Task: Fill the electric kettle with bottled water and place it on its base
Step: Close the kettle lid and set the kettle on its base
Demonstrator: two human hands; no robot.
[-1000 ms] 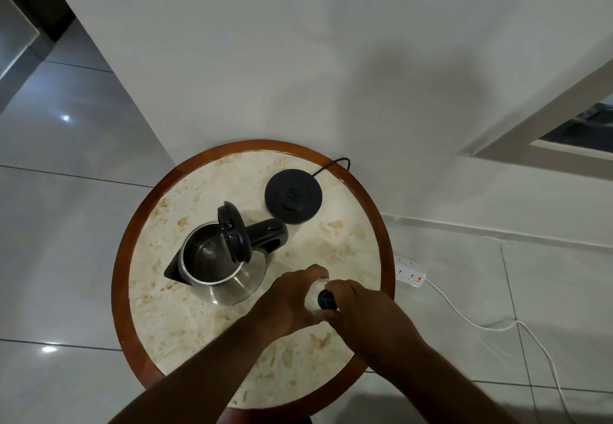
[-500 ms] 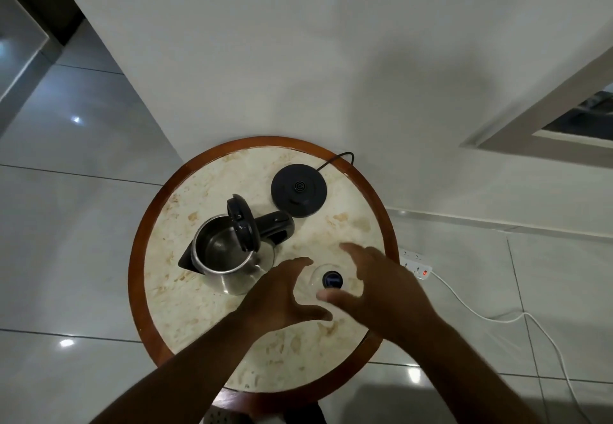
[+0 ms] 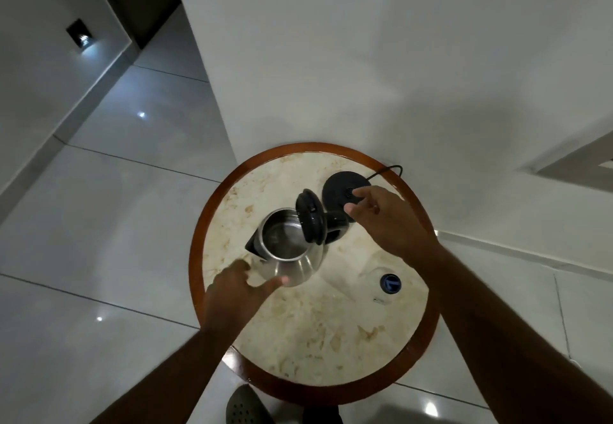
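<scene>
A steel electric kettle (image 3: 292, 251) stands on the round table (image 3: 318, 334) with its black lid (image 3: 310, 221) flipped upright and its black handle (image 3: 336, 229) pointing right. Its black round base (image 3: 335, 188) lies behind it, cord trailing off the table's back edge. A clear water bottle with a blue cap (image 3: 390, 283) stands at the table's right, seen from above. My left hand (image 3: 240, 287) is open, fingers touching the kettle's near side. Just above the handle and over the base hovers my right hand (image 3: 381, 214), fingers spread and empty.
The table has a brown wooden rim and stands against a white wall. Glossy tiled floor surrounds it. A dark slipper (image 3: 247, 405) shows below the table's near edge. A wall recess (image 3: 577, 168) is at the right.
Both hands have let go of the capped bottle, which stays on the table. My left hand moved to the kettle's side and my right hand rose toward its handle. The camera shifted left.
</scene>
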